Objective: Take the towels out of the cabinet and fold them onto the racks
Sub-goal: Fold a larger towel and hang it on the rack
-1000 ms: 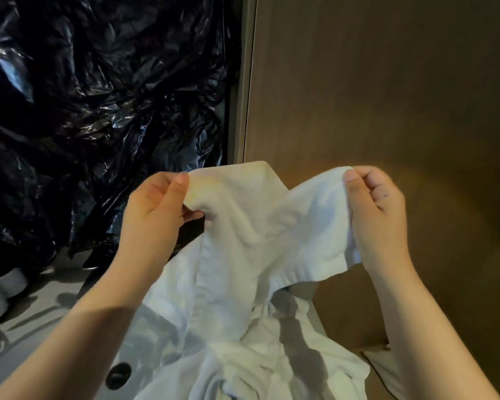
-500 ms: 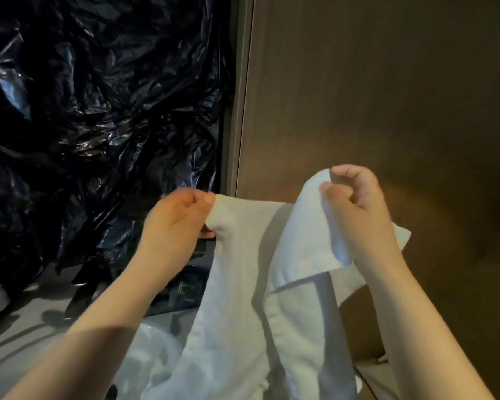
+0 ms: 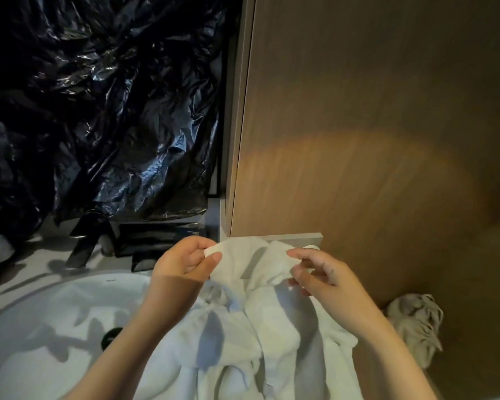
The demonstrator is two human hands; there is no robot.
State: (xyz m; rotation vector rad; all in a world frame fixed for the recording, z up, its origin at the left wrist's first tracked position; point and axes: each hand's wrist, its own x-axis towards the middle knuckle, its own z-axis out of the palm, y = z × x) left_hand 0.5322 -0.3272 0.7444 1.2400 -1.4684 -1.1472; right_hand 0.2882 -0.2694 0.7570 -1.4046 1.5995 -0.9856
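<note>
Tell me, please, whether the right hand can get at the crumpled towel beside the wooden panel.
Probably yes, once freed: the right hand is pinching the white towel and would have to let go first. The crumpled towel lies close on its right, with nothing between.

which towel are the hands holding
The white towel in the middle: the left hand and right hand pinch its top edge. The crumpled towel at the right lies untouched.

Soft terry towel [image 3: 272, 327], glossy plastic sheeting [image 3: 98, 111], matt wood panel [image 3: 373, 125]
</note>
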